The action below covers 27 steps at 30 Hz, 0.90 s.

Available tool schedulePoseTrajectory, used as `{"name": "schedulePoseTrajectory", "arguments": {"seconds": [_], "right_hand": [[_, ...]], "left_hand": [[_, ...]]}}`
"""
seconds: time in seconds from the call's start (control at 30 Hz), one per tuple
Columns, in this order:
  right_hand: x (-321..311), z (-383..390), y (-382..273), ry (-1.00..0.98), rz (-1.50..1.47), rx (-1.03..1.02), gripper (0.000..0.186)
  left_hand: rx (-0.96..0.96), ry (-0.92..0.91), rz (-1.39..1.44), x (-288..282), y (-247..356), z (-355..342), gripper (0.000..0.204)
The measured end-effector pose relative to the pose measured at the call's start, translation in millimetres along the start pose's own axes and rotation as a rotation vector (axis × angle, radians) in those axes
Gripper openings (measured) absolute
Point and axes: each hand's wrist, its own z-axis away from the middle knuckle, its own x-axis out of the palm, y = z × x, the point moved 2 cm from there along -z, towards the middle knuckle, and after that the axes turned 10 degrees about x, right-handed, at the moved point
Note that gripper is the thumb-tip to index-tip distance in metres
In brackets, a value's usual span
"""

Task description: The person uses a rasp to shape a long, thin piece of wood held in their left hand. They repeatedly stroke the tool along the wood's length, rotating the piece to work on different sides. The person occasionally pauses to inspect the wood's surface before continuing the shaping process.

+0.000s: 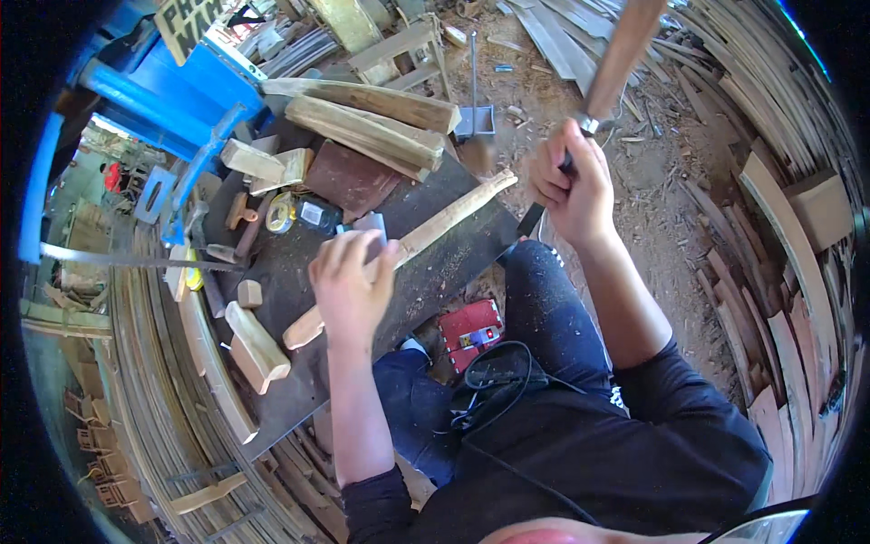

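Note:
My left hand is wrapped over a long, narrow wooden piece that lies slantwise across a dark work table. Just past its fingertips stands a small grey flat-faced object; whether the fingers touch it I cannot tell. Raised off to the right, my right hand is closed round the dark grip of a long tool. This tool has a metal collar and a broad brown upper part running out of the picture's top. Its exact kind is unclear.
Wooden blocks, a brown flat sheet, a dark jar and a yellow roll crowd the dark table. A saw blade juts in at left. Planks line the right; a red box sits between my legs.

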Motion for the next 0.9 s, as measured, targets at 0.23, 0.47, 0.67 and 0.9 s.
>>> {"name": "schedulePoseTrajectory", "arguments": {"seconds": [0.23,0.47,0.67,0.9], "right_hand": [[-37.9,-10.4,4.2,-0.142,-0.374,0.159,0.050],[-57.8,-14.1,0.3,-0.184,-0.572,0.190,0.059],[-45.6,-12.7,22.4,0.163,-0.441,0.154,0.057],[-44.4,-17.1,27.7,0.146,-0.367,0.217,0.053]], "left_hand": [[-0.074,-0.286,0.154,39.4,-3.1,-11.2,0.029],[-0.229,-0.307,0.314,27.1,17.3,-3.0,0.025],[-0.197,-0.292,0.319,17.5,19.7,9.1,0.027],[-0.217,-0.244,0.370,16.9,21.0,22.7,0.026]]}}
